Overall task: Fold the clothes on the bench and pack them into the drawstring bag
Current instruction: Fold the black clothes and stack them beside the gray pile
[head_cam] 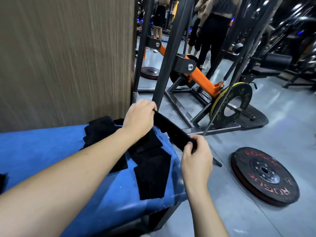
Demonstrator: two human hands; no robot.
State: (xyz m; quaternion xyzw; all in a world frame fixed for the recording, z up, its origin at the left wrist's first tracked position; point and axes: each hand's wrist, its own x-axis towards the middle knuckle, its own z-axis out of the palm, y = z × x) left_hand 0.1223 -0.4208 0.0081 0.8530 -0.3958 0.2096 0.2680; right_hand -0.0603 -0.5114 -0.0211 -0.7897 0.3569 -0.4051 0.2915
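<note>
A black garment (172,130) is stretched in a taut band between my two hands, above the right end of the blue bench (42,151). My left hand (138,117) grips its far end and my right hand (196,159) pinches its near end. More black clothes (150,171) lie spread on the bench under my left forearm, and another black piece (100,129) lies near the wall. A scrap of black fabric (2,182) shows at the left edge. I see no drawstring bag.
A wood-grain wall panel (65,57) stands behind the bench. To the right are a black and orange weight machine (200,77), an upright plate (230,105) and a plate flat on the grey floor (264,175). People stand at the back (212,28).
</note>
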